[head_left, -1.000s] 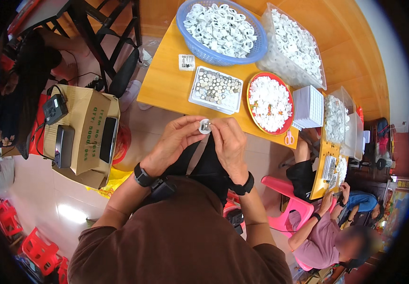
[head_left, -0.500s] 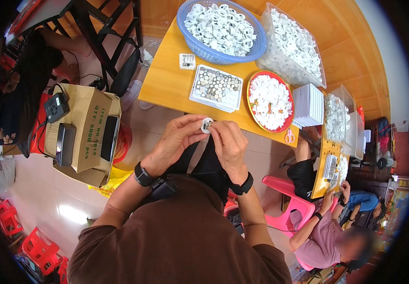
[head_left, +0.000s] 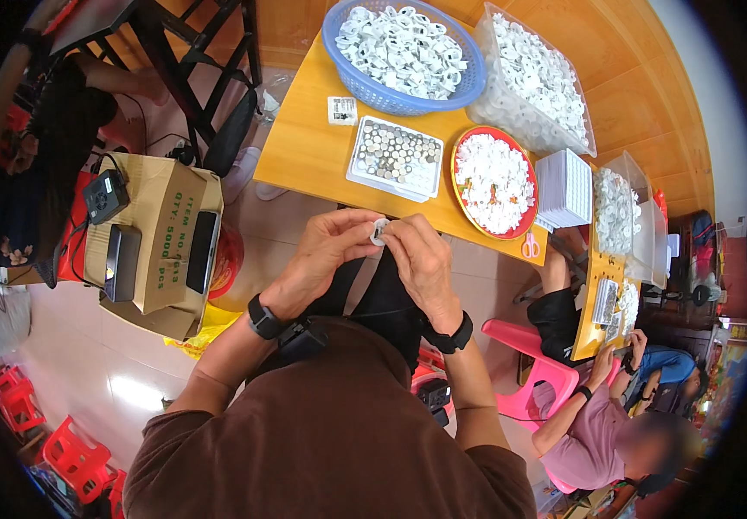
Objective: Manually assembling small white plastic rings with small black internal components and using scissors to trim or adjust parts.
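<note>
Just off the table's near edge, my left hand (head_left: 328, 249) pinches a small round white plastic part (head_left: 378, 231) with a dark slot in it. My right hand (head_left: 423, 262) has its thumb and fingertips closed on the part's right edge; whether a smaller piece lies under those fingertips is hidden. Beyond the hands, a clear tray (head_left: 375, 180) holds many small silver discs that look like button cells. To its right sits a red round dish (head_left: 525, 210) with a gold rim, heaped with small white plastic pieces.
At the table's back stand a blue basket (head_left: 335, 65) and a clear bin (head_left: 587, 138), both full of white parts. Stacked white trays (head_left: 564, 192) and pink-handled scissors (head_left: 530, 246) lie right. A cardboard box (head_left: 161, 242) stands left; a co-worker (head_left: 594, 432) sits right by a pink chair (head_left: 520, 342).
My right wrist has shifted slightly right and down, and its fingers have moved a little over the white part. The left hand stays nearly still.
</note>
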Demonstrator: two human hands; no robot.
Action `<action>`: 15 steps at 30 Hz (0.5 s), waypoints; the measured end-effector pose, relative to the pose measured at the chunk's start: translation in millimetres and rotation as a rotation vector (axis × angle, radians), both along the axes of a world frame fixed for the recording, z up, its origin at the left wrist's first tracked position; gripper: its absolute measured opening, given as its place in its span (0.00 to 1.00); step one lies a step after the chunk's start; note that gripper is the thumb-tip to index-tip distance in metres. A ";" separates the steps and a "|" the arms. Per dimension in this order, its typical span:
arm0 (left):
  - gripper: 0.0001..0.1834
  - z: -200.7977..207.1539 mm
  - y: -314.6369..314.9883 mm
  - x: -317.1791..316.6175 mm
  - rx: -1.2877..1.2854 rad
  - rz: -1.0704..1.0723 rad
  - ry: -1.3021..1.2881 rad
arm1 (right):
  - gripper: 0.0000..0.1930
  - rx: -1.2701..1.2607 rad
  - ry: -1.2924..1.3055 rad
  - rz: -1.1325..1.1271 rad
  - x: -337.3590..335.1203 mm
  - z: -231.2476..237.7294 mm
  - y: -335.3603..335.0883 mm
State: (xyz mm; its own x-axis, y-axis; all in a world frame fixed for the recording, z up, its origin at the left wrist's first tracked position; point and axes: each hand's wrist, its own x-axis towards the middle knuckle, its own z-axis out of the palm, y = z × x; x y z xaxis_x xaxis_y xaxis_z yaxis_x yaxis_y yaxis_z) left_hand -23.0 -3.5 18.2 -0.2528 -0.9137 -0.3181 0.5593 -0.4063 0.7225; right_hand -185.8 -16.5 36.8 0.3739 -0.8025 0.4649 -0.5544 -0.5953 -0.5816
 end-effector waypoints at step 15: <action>0.13 -5.8 4.1 -10.7 -0.036 -0.086 -0.105 | 0.05 0.201 -0.056 0.072 -16.1 -0.1 3.4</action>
